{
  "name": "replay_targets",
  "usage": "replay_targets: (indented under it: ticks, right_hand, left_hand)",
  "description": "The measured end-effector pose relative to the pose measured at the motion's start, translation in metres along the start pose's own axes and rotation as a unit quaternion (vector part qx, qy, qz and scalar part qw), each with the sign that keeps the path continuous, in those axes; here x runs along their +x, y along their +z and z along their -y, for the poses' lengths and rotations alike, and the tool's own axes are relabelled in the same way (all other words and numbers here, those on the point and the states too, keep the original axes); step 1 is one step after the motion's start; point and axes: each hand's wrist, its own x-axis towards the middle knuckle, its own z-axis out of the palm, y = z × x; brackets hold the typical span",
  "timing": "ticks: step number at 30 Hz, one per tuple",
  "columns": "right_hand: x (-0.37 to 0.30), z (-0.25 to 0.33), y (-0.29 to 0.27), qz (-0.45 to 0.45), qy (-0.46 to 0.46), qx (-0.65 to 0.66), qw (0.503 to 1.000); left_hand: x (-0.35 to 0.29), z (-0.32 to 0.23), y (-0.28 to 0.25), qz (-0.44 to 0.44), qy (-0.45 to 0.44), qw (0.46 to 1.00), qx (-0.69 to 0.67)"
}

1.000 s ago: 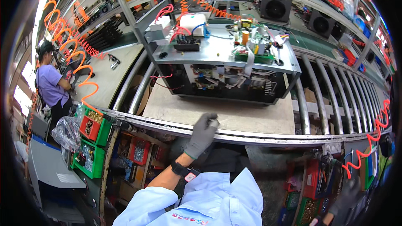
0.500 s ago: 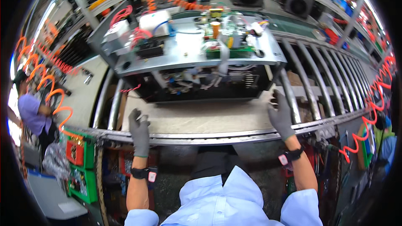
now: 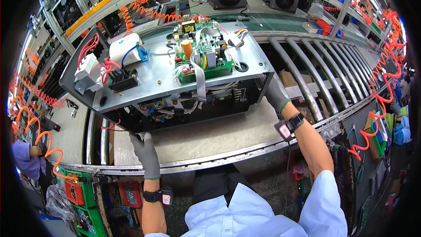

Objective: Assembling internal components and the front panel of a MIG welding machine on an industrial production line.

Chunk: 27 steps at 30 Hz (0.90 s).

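Note:
In front of me, a metal equipment chassis (image 3: 158,92) stands on a pale board (image 3: 206,134). Its top carries a green circuit board (image 3: 206,70), a white cylindrical part (image 3: 126,48), a black block (image 3: 124,80) and loose wires. The dark front side is open, with more wiring inside. My left hand (image 3: 147,154), in a grey glove, is at the chassis's lower left corner, fingers curled against its bottom edge. My right hand (image 3: 276,96), gloved too, grips the right side; its fingertips are partly hidden behind the chassis.
Metal rollers (image 3: 302,79) run off to the right, with a rail (image 3: 245,149) along the near edge. Orange coiled hoses (image 3: 46,140) hang on both sides. Green and red bins (image 3: 81,193) sit lower left. A person in purple (image 3: 26,156) stands at the far left.
Both hands have moved from beside the chassis onto it, the right against its side, the left at its lower corner. My view has turned, so the chassis appears further left and slanted.

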Motion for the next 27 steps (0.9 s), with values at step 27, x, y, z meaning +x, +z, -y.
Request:
replay_targets:
  ticks: [27]
  right_hand:
    - [-0.083, 0.159, 0.081, -0.191, 0.253, 0.142, 0.938]
  left_hand:
    - [0.258, 0.01, -0.101, 0.271, 0.068, 0.959, -0.042]
